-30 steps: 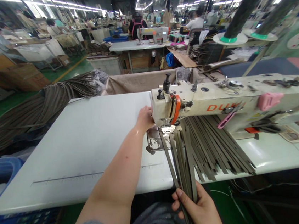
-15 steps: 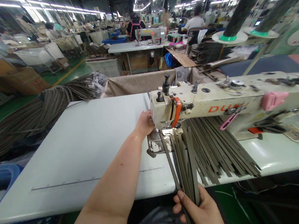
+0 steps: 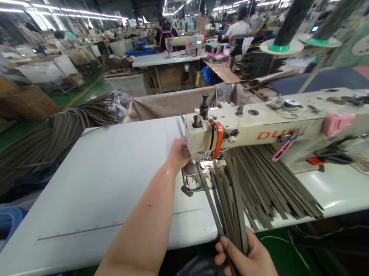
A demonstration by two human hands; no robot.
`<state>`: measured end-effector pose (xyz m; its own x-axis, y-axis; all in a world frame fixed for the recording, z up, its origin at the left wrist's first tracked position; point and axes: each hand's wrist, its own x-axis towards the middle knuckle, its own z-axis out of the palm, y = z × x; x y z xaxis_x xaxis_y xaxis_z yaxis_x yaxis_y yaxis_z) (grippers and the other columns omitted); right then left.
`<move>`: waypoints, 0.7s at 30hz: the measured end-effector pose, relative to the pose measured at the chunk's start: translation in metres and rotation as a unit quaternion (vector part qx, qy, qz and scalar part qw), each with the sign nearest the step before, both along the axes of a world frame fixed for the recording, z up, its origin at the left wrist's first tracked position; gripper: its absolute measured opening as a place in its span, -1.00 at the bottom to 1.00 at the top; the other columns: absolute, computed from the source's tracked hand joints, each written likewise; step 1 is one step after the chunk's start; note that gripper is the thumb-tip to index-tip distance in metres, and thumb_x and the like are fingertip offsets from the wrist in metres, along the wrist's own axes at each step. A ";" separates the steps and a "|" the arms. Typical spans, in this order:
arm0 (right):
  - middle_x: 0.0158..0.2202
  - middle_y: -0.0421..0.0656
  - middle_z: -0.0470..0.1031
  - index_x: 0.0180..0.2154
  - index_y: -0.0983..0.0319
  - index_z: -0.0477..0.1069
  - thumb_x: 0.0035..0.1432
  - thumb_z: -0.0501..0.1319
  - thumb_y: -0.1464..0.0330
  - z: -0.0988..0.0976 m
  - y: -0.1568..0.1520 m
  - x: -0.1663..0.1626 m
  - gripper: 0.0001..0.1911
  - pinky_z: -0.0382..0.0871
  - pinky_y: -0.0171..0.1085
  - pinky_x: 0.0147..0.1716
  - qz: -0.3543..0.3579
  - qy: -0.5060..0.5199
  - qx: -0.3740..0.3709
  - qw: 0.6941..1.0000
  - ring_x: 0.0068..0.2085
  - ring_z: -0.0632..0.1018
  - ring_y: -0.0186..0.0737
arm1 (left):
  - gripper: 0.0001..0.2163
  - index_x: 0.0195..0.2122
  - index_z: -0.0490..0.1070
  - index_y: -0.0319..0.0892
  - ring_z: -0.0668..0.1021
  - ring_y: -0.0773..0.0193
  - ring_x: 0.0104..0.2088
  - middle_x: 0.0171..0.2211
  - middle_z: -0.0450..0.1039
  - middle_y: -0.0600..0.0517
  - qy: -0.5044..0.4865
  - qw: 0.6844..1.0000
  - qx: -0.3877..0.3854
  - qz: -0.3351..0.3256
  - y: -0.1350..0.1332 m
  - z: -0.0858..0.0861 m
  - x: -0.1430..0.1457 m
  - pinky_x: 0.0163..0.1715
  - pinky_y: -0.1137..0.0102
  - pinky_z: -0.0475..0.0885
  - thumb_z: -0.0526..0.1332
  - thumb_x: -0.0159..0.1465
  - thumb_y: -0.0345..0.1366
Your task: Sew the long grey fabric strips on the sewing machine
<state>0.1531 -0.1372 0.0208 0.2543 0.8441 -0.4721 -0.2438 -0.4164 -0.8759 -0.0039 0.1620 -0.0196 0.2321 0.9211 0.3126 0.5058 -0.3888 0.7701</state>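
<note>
My right hand [image 3: 246,256] is closed around a bundle of long olive-grey straps [image 3: 226,204] in front of the table edge. One strap [image 3: 210,196] stands apart at the left of the bundle, pinched near the thumb and leading up under the needle area of the sewing machine [image 3: 236,128]. My left hand [image 3: 178,151] is at the left side of the machine head, behind the needle; the machine hides its fingertips. The metal needle plate [image 3: 192,182] lies below it. A fan of more straps [image 3: 271,181] rests on the table under the machine arm.
The white table [image 3: 109,176] has a ruler scale [image 3: 82,231] near its front edge. A large pile of straps [image 3: 40,144] hangs beyond its left side, above a blue bin [image 3: 2,223]. Thread cones [image 3: 297,16] stand at the back right. Co-workers sit farther off.
The view has shifted very slightly. Both hands and the straps keep nearly the same places at the machine.
</note>
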 end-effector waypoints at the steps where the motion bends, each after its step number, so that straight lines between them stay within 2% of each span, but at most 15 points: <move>1: -0.55 -0.16 0.62 -0.36 0.26 0.44 -0.17 0.56 -0.13 0.000 0.000 0.000 -0.35 0.39 -0.43 -0.69 0.002 -0.001 0.001 1.000 -0.61 0.56 -0.29 | -0.72 -0.11 0.63 -0.22 0.60 -0.03 0.01 -0.05 0.64 -0.10 -0.013 1.000 -0.004 0.006 -0.001 0.001 -0.001 0.14 0.07 0.46 0.30 0.14 -0.44; 7: -0.58 -0.16 0.61 -0.37 0.26 0.45 -0.14 0.54 -0.13 -0.004 0.000 0.004 -0.36 0.36 -0.43 -0.68 0.015 -0.007 0.000 1.000 -0.66 0.50 -0.35 | -0.89 -0.35 0.62 -0.20 0.60 0.04 -0.09 -0.17 0.65 -0.06 -0.060 0.996 -0.037 0.053 -0.003 0.011 -0.004 0.00 0.24 0.48 0.33 0.09 -0.41; 9: -0.56 -0.16 0.61 -0.36 0.25 0.45 -0.15 0.54 -0.13 -0.004 0.000 0.004 -0.36 0.36 -0.42 -0.68 0.014 -0.003 0.001 1.000 -0.65 0.51 -0.35 | -0.91 -0.36 0.61 -0.19 0.59 0.07 -0.09 -0.19 0.64 -0.05 -0.060 0.995 -0.033 0.068 -0.005 0.017 -0.006 -0.03 0.28 0.46 0.32 0.12 -0.37; 12: -0.52 -0.16 0.63 -0.34 0.25 0.46 -0.14 0.54 -0.14 -0.004 -0.001 0.004 -0.36 0.39 -0.41 -0.68 0.016 -0.003 0.007 1.000 -0.67 0.49 -0.38 | -0.87 -0.37 0.60 -0.19 0.58 0.10 -0.18 -0.33 0.61 -0.01 -0.073 0.990 -0.045 0.113 -0.011 0.027 -0.011 -0.15 0.34 0.43 0.32 0.16 -0.25; 16: -0.48 -0.14 0.65 -0.33 0.24 0.46 -0.10 0.53 -0.13 -0.003 -0.003 0.006 -0.39 0.43 -0.40 -0.66 0.023 -0.012 0.015 1.000 -0.64 0.52 -0.35 | -0.70 -0.34 0.60 -0.23 0.55 0.17 -0.32 -0.41 0.59 0.01 -0.195 0.964 -0.090 0.159 -0.026 0.038 -0.013 -0.27 0.36 0.38 0.35 0.15 -0.06; 21: -0.48 -0.13 0.64 -0.33 0.26 0.46 -0.11 0.54 -0.11 -0.002 -0.002 0.011 -0.39 0.42 -0.38 -0.65 0.042 -0.003 0.006 0.999 -0.66 0.50 -0.36 | -0.63 -0.26 0.60 -0.24 0.59 0.18 -0.25 -0.29 0.63 -0.04 -0.358 0.911 -0.123 0.162 -0.062 0.042 -0.016 -0.10 0.30 0.45 0.45 0.08 -0.03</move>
